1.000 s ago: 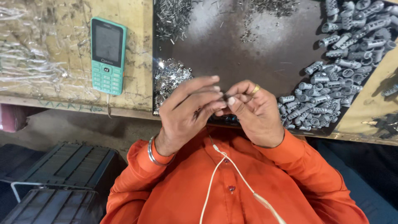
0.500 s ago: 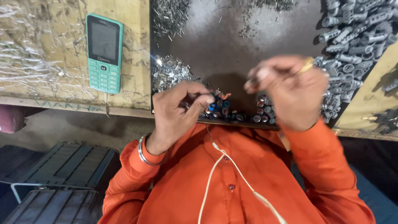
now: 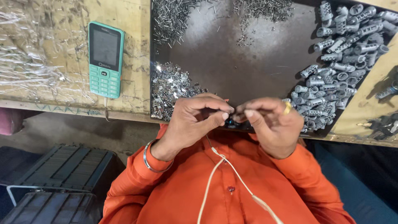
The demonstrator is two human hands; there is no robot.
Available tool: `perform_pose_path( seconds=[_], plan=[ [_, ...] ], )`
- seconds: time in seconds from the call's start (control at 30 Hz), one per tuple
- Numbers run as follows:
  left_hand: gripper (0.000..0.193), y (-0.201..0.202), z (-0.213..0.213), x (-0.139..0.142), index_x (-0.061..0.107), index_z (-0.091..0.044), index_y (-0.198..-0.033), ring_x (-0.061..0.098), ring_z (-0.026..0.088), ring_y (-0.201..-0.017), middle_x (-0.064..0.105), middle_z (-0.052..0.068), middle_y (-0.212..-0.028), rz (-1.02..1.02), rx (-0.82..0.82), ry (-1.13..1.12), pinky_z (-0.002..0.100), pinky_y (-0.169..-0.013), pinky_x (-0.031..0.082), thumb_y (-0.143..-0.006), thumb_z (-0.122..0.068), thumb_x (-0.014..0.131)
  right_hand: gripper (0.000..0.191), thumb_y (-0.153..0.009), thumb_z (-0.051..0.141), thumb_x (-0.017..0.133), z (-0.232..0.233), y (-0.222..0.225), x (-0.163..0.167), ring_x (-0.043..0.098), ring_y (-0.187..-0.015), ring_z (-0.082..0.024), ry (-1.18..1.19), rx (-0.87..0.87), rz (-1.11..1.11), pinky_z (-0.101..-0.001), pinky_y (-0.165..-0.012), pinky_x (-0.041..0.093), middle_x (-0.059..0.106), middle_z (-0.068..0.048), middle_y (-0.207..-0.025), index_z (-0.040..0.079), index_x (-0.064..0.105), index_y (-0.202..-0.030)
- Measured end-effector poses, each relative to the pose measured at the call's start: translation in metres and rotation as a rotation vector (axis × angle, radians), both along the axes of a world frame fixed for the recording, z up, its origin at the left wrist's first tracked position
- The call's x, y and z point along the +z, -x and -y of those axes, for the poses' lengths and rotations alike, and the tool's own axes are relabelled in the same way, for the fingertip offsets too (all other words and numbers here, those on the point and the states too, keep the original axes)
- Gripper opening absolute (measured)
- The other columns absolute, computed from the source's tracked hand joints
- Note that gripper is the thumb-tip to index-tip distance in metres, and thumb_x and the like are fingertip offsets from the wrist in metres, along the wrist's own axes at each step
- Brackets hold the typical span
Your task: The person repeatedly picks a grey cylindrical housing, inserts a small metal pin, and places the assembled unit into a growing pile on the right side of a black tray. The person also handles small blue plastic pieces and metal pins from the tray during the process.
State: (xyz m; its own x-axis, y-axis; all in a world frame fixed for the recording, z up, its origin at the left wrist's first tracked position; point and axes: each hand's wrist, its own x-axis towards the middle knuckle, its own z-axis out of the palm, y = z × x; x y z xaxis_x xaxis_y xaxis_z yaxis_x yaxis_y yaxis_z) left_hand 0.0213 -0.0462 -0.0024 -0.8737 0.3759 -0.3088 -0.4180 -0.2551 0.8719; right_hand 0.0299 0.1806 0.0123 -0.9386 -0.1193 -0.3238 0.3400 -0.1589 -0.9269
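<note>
part: small dark piece point(image 3: 233, 117) pinched between both hands at the tray's near edge, mostly hidden, shape unclear
left hand point(image 3: 195, 120): fingers curled, thumb and forefinger closed on the part
right hand point(image 3: 271, 122): fingertips closed on the same part, touching left
tray point(image 3: 248, 70): dark, centre bare
edges: shiny clip pile point(image 3: 170, 89) just left, grey plugs point(image 3: 331, 83) right, pins point(image 3: 174, 16) far side
phone point(image 3: 105, 59): teal, well apart on the bench

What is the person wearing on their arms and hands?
Both arms are in bright orange sleeves. The left hand has a silver bangle at its wrist. The right hand has a gold ring on one finger. A thin white cord hangs down the shirt.
</note>
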Motion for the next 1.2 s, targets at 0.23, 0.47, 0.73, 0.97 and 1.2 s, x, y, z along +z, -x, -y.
perform_pose_path(
  seconds=[0.23,0.47,0.73,0.97,1.2],
  plan=[
    [0.014,0.001,-0.006,-0.006,0.070,0.002,-0.108,0.073,0.010,-0.085,0.074,0.008,-0.097,0.251,-0.132,-0.163,0.025,-0.074,0.065,-0.101,-0.010,0.069,0.005,-0.104,0.002,0.066,-0.002,-0.020,-0.012,0.065,-0.094,-0.013,-0.206,0.153,-0.272,-0.0235,-0.083,0.056,0.064,-0.009,-0.110,0.002,0.068,-0.109],
    [0.015,0.002,-0.004,-0.005,0.071,0.005,-0.107,0.074,0.013,-0.084,0.076,0.010,-0.095,0.180,-0.167,-0.180,0.027,-0.075,0.065,-0.103,-0.009,0.069,0.006,-0.103,0.002,0.068,-0.007,-0.019,-0.018,0.066,-0.096,-0.013,-0.072,0.170,-0.166,-0.0245,-0.085,0.058,0.066,-0.009,-0.110,0.003,0.071,-0.108],
    [0.010,-0.016,-0.005,0.005,0.064,0.002,-0.109,0.068,0.008,-0.083,0.070,0.005,-0.096,0.118,0.013,-0.148,0.023,-0.073,0.061,-0.101,-0.004,0.067,0.026,-0.093,-0.008,0.066,0.014,-0.006,0.003,0.070,-0.092,-0.025,-0.593,0.253,-0.560,-0.0328,-0.078,0.058,0.065,-0.014,-0.109,0.008,0.067,-0.114],
    [0.005,-0.018,0.011,-0.001,0.066,0.002,-0.101,0.066,0.006,-0.067,0.072,0.006,-0.089,0.117,0.055,-0.089,0.021,-0.060,0.056,-0.103,-0.003,0.067,0.018,-0.103,0.019,0.077,0.081,0.140,0.023,0.065,-0.070,-0.030,-1.109,0.412,-1.018,-0.0401,-0.055,0.050,0.066,-0.012,-0.089,0.003,0.074,-0.111],
    [0.003,-0.013,0.014,0.002,0.064,0.001,-0.104,0.065,0.005,-0.070,0.069,0.005,-0.090,0.116,0.194,-0.119,0.021,-0.061,0.056,-0.103,-0.002,0.064,0.008,-0.104,0.017,0.068,0.079,0.158,-0.022,0.069,-0.086,-0.024,-1.014,0.376,-1.091,-0.0359,-0.071,0.055,0.066,-0.005,-0.106,0.009,0.069,-0.104]
  ],
)
